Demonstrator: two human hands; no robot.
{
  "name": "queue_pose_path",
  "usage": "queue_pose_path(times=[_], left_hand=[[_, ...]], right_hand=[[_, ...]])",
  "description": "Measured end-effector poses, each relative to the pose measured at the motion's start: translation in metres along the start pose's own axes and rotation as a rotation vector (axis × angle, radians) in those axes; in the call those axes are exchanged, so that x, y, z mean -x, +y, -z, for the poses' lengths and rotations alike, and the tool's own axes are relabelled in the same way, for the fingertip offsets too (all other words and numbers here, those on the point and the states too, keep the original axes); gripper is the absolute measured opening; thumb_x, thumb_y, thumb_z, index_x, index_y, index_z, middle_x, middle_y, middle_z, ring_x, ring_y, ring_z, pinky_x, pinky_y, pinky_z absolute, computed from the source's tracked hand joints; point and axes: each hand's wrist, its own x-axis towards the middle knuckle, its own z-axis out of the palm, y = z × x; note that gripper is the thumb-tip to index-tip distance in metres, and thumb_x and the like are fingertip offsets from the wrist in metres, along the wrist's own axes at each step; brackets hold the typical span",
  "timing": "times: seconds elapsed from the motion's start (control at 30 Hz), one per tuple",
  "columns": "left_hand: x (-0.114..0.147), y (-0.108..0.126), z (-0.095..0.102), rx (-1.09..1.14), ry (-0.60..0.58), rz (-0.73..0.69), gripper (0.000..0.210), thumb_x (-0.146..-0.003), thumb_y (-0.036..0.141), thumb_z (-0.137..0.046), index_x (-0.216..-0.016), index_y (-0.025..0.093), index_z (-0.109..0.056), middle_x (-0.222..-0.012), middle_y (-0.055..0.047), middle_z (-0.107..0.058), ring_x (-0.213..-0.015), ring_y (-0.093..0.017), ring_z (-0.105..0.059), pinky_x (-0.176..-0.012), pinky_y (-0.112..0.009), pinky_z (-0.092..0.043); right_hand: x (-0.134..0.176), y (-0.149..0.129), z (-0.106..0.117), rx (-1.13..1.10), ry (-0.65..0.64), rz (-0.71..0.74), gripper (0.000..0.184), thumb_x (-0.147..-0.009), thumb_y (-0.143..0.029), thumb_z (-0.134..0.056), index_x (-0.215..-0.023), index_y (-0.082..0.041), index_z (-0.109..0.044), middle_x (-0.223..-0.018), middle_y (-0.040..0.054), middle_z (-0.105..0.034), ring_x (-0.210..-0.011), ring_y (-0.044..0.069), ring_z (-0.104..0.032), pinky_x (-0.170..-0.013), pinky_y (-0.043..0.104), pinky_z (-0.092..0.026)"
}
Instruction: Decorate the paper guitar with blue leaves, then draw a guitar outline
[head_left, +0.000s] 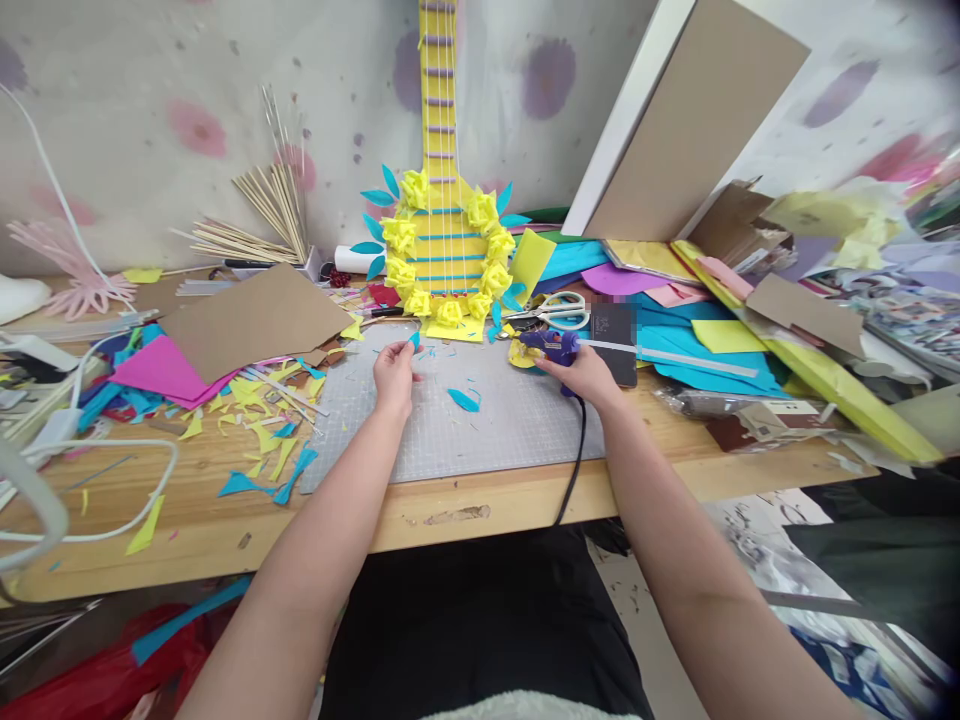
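Pinched in the fingers of my left hand (394, 378) is a small blue paper leaf (415, 341), over the grey cutting mat (450, 450). My right hand (586, 376) grips a purple hot glue gun (551, 346), its nozzle pointing left over a yellow scrap. A white glue stick (675, 358) sticks out of its back. One more blue leaf (464, 400) lies on the mat between my hands. Behind them a yellow paper guitar (442, 230) leans upright against the wall, ringed with yellow paper roses and blue leaves.
White-handled scissors (564, 311) and a dark phone-like slab (613, 340) lie behind my right hand. The glue gun's black cord (579, 460) hangs over the table edge. Paper scraps (262, 420) and brown cardboard (255, 320) are at left, coloured sheets (697, 370) at right.
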Motion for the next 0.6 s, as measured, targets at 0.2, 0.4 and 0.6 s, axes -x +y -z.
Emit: queue_pose_path(times=[0.2,0.4,0.6], left_hand=[[0.001,0.008,-0.001,0.296,0.008,0.240,0.013,-0.085,0.011,-0.052,-0.074,0.017,-0.052,-0.068,0.003,-0.061,-0.051,-0.005,-0.054,-0.054,-0.018,-0.045],[0.001,0.008,-0.003,0.443,-0.032,0.342,0.018,-0.088,0.010,-0.048,-0.072,0.016,-0.054,-0.071,-0.001,-0.061,-0.068,-0.008,-0.063,-0.079,-0.025,-0.051],[0.001,0.002,-0.006,0.489,-0.098,0.355,0.020,-0.088,0.010,-0.045,-0.071,0.014,-0.055,-0.066,-0.001,-0.061,-0.064,-0.009,-0.062,-0.074,-0.023,-0.051]], right_hand=[[0.017,-0.003,0.030,0.391,-0.042,0.000,0.047,-0.064,-0.059,-0.066,-0.077,-0.015,-0.059,-0.089,0.0148,-0.063,-0.088,0.028,-0.059,-0.068,0.034,-0.041],[0.036,-0.063,0.005,0.130,-0.314,0.247,0.027,-0.075,-0.046,-0.061,-0.071,-0.020,-0.056,-0.075,0.0061,-0.064,-0.071,0.019,-0.057,-0.061,0.029,-0.037],[0.026,-0.131,-0.090,-0.235,-0.392,0.507,0.014,-0.077,-0.019,-0.056,-0.089,-0.019,-0.061,-0.087,0.0024,-0.065,-0.076,0.014,-0.056,-0.070,0.027,-0.042]])
